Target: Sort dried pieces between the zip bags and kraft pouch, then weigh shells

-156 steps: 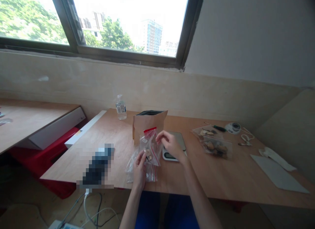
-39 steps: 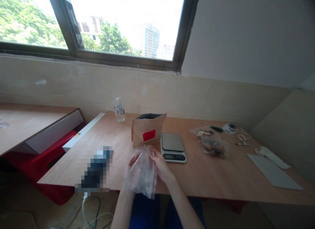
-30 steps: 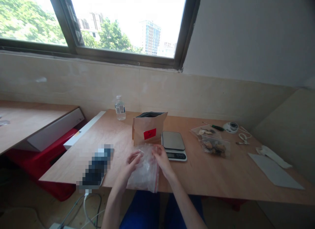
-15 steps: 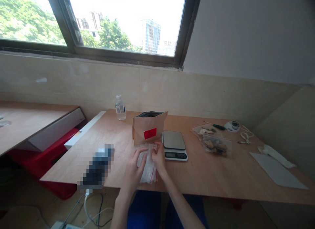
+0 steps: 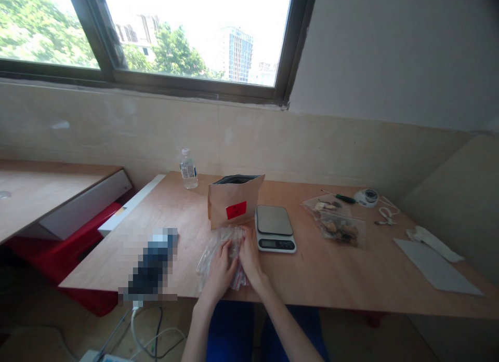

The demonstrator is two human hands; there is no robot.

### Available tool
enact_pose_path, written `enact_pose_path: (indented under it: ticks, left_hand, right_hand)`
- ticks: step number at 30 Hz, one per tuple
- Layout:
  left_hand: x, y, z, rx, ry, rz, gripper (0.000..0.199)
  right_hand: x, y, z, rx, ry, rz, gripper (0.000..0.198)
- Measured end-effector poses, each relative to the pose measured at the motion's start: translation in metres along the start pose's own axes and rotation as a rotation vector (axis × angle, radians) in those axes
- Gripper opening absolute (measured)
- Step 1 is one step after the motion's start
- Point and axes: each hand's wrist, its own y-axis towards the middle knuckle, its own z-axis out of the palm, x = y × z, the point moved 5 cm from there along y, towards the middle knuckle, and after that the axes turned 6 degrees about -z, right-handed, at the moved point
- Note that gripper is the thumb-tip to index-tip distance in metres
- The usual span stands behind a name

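Both my hands lay on a loose pile of clear zip bags (image 5: 206, 262) near the front edge of the table (image 5: 323, 273), just before the upright, open-mouthed paper bag (image 5: 218, 203). My left hand (image 5: 221, 264) spread over the middle of the pile, its fingers bent and a little parted. My right hand (image 5: 250, 259) was curled at the side nearest the scale (image 5: 274, 220), fingers drawn close together. Whether either had truly clamped on the plastic I couldn't tell; the tips were partly hidden.

Thin, slippery film seemed the main worry: layers might have clung and come up two at once, or slid towards my lap if I let the pressure go, the pile being so close to the edge. A forward shove could have tipped the paper bag, which had nothing visible propping it. My right knuckles were near enough to the scale that a careless turn of the wrist might have knocked it askew.
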Motion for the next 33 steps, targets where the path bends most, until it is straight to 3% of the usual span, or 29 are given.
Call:
enact_pose_path:
  ticks: [4, 8, 12, 15, 19, 21, 28, 33]
  left_hand:
    - [0.001, 0.0, 0.001, 0.0, 0.094, 0.064, 0.041]
    - [0.005, 0.001, 0.004, 0.046, 0.245, 0.085, 0.04]
    - [0.0, 0.001, 0.004, 0.068, 0.287, 0.071, 0.04]
    - [-0.01, 0.0, 0.0, 0.071, 0.236, 0.023, 0.035]
    - [-0.029, -0.001, -0.009, 0.093, 0.135, -0.049, 0.029]
    - [-0.039, -0.002, -0.011, 0.125, 0.091, -0.047, 0.029]
    - [-0.062, -0.007, -0.01, 0.144, 0.015, -0.017, 0.028]
    - [-0.071, -0.01, -0.003, 0.176, -0.03, -0.021, 0.028]
  right_hand:
    - [0.016, 0.011, -0.038, -0.134, -0.164, -0.084, 0.033]
    - [0.013, 0.036, -0.113, -0.325, -0.375, -0.154, 0.03]
    - [-0.024, 0.054, -0.193, -0.448, -0.641, -0.046, 0.031]
    - [-0.062, 0.05, -0.231, -0.46, -0.852, 0.117, 0.039]
    - [-0.095, 0.032, -0.235, -0.281, -1.017, 0.195, 0.053]
    - [-0.1, 0.025, -0.233, -0.26, -1.06, 0.187, 0.053]
    - [-0.088, 0.023, -0.249, -0.382, -1.055, 0.157, 0.03]
    - [-0.052, 0.026, -0.258, -0.489, -0.911, 0.09, 0.025]
